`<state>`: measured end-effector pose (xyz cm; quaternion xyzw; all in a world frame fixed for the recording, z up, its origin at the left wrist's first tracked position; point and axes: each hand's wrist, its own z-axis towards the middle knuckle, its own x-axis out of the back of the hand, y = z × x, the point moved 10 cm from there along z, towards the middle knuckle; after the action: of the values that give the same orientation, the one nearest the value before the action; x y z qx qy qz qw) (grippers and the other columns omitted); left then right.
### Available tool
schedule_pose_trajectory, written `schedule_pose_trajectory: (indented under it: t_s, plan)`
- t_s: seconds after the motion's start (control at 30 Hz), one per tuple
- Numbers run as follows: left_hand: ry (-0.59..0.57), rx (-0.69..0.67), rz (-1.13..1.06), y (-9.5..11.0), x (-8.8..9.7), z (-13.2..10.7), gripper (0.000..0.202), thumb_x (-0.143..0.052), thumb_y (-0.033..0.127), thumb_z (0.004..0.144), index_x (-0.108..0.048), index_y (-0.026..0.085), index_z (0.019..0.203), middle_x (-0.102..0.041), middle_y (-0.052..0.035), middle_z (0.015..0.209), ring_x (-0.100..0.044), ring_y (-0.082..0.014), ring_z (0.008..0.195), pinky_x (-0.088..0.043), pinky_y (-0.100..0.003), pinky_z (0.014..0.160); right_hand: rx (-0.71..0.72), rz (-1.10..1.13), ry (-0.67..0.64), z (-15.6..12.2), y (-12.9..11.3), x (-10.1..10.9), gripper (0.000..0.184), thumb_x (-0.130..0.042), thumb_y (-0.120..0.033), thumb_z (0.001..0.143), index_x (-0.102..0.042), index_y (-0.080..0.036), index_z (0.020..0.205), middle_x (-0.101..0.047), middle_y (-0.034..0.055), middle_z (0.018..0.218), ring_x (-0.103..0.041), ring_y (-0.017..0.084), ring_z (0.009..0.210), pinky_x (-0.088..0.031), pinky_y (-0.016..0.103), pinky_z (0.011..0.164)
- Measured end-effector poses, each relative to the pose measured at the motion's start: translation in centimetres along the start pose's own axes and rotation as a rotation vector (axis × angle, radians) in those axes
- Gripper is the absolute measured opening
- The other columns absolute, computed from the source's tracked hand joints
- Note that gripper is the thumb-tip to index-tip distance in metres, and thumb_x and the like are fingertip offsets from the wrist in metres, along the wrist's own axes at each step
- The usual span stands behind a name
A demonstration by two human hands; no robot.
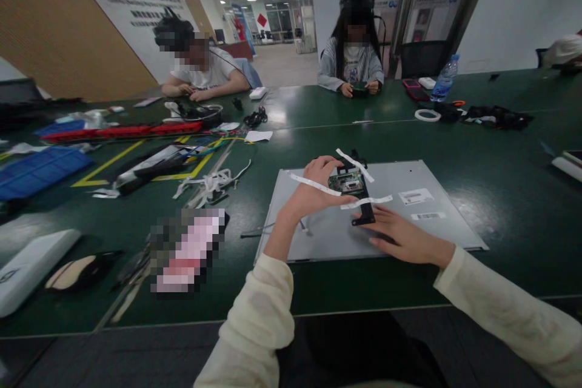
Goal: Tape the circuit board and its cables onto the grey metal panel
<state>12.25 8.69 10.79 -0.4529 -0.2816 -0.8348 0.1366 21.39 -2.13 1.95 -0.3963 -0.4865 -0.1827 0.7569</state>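
My left hand (pixel 321 185) is wrapped round a black frame with a green circuit board (pixel 348 183) set in it, held tilted above a flat grey metal panel (pixel 391 176). Several narrow white strips (pixel 313 183) cling to the frame and stick out past its edges. At the frame's lower end is my right hand (pixel 402 233), its fingers stretched out and loosely apart. Its fingertips reach the frame's black end; whether they press on it I cannot tell. The panel lies on the green table and carries two white labels (pixel 416 196).
Left of the panel lie a tangle of white strips (pixel 213 185), a blurred pink phone-like object (pixel 191 248), a mouse (pixel 73 273) and a blue tray (pixel 43 173). Two people sit across the table (pixel 309 109). A water bottle (pixel 444 80) stands far right.
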Motion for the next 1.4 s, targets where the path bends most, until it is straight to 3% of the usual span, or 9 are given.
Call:
schedule_pose_trajectory:
  t_s: [0.13, 0.27, 0.43, 0.57, 0.77, 1.4]
  plan:
    - [-0.018, 0.027, 0.002, -0.6, -0.9, -0.1, 0.072, -0.076, 0.059, 0.063, -0.054, 0.022, 0.121, -0.051, -0.0102, 0.122, -0.05, -0.0291, 0.113, -0.039, -0.045, 0.101, -0.202, 0.022, 0.185, -0.9, 5.2, 1.9, 0.037, -0.038, -0.029, 0.096, -0.061, -0.022, 0.125, -0.06, 0.0071, 0.129, -0.057, 0.022, 0.117, -0.044, 0.043, 0.102]
    - [-0.089, 0.057, 0.023, -1.1, -3.4, -0.2, 0.075, -0.076, 0.06, 0.062, -0.054, 0.021, 0.121, -0.051, -0.0111, 0.124, -0.049, -0.0308, 0.115, -0.038, -0.046, 0.101, -0.44, -0.156, 0.393, -4.0, 11.7, 4.6, 0.037, -0.036, -0.03, 0.095, -0.065, -0.019, 0.117, -0.06, 0.0089, 0.128, -0.056, 0.024, 0.118, -0.042, 0.043, 0.104]
    - [-0.19, 0.083, 0.05, -1.6, -6.5, -0.4, 0.076, -0.074, 0.062, 0.062, -0.053, 0.02, 0.121, -0.05, -0.0118, 0.127, -0.047, -0.0322, 0.119, -0.035, -0.046, 0.104, -0.644, -0.455, 0.341, -6.5, 15.9, 4.2, 0.044, -0.035, -0.033, 0.094, -0.055, -0.015, 0.129, -0.052, 0.0145, 0.136, -0.045, 0.031, 0.126, -0.039, 0.05, 0.102]
    - [-0.208, 0.074, 0.055, -1.1, -7.4, -0.2, 0.079, -0.07, 0.067, 0.063, -0.052, 0.019, 0.123, -0.05, -0.0119, 0.127, -0.047, -0.0308, 0.118, -0.035, -0.044, 0.104, -0.679, -0.617, 0.257, -6.5, 15.4, 3.4, 0.047, -0.029, -0.033, 0.097, -0.048, -0.017, 0.137, -0.046, 0.0139, 0.141, -0.041, 0.033, 0.127, -0.038, 0.05, 0.099]
    - [-0.196, 0.034, 0.101, -0.2, -9.0, 0.3, 0.082, -0.069, 0.069, 0.062, -0.053, 0.017, 0.122, -0.05, -0.0125, 0.126, -0.047, -0.0305, 0.117, -0.035, -0.044, 0.104, -0.696, -0.681, 0.226, -6.0, 14.6, 3.3, 0.048, -0.026, -0.034, 0.098, -0.046, -0.018, 0.139, -0.045, 0.0131, 0.142, -0.038, 0.034, 0.129, -0.038, 0.05, 0.099]
    - [-0.207, 0.101, 0.115, -1.7, -10.6, 0.0, 0.082, -0.066, 0.071, 0.065, -0.051, 0.019, 0.127, -0.047, -0.0116, 0.13, -0.045, -0.0314, 0.119, -0.035, -0.046, 0.104, -0.723, -0.668, 0.201, -5.9, 14.3, 3.2, 0.05, -0.022, -0.035, 0.099, -0.046, -0.018, 0.14, -0.044, 0.0121, 0.144, -0.038, 0.033, 0.13, -0.037, 0.049, 0.101]
